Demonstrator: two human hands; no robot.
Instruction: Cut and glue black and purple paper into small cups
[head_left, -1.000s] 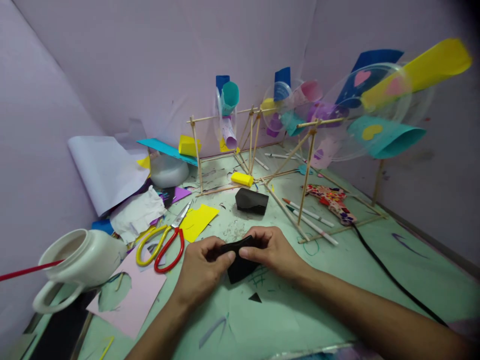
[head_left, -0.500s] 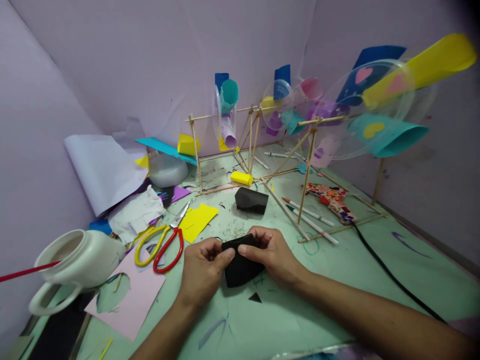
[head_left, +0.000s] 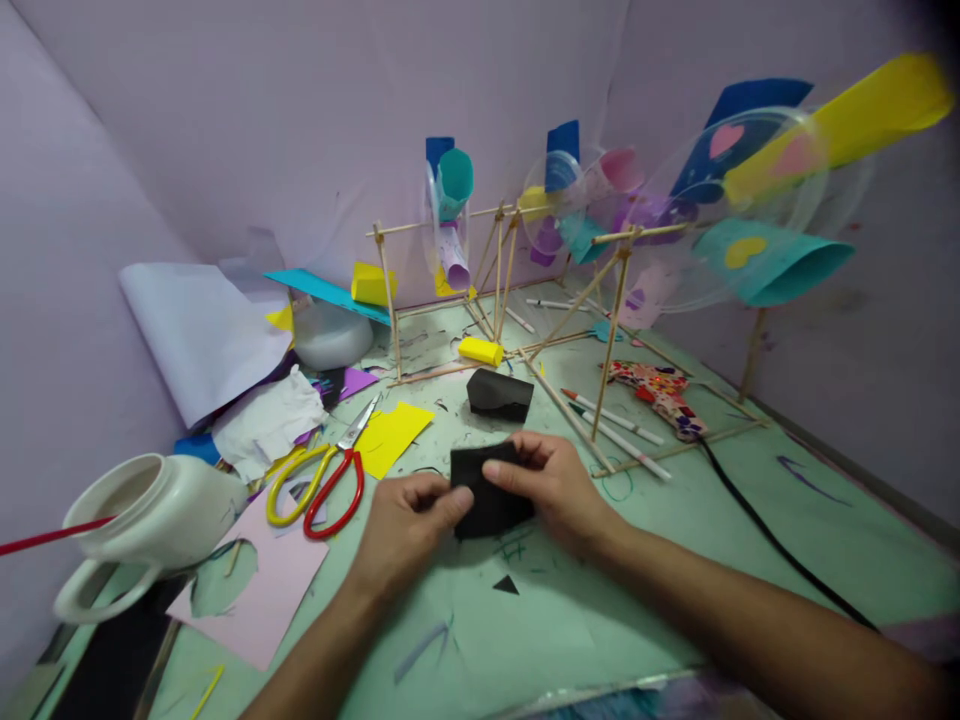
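Observation:
Both hands hold a small piece of black paper (head_left: 491, 500) just above the green table (head_left: 600, 610). My left hand (head_left: 405, 530) pinches its left edge with thumb and fingers. My right hand (head_left: 551, 485) grips its top and right side, fingers curled over it. A second, rolled piece of black paper (head_left: 499, 393) lies a little beyond the hands. A tiny black triangle scrap (head_left: 506, 585) lies on the table below the held piece.
Scissors with red and yellow handles (head_left: 322, 480) lie left of the hands, by yellow paper (head_left: 394, 435). A white jug (head_left: 142, 520) lies at the left. A stick frame (head_left: 510, 300) with coloured paper blades stands behind. A patterned glue gun (head_left: 660, 395) and its black cable (head_left: 772, 545) are at the right.
The black paper has been turned and flattened between the hands, which have shifted slightly away from me. Nothing else on the table has moved.

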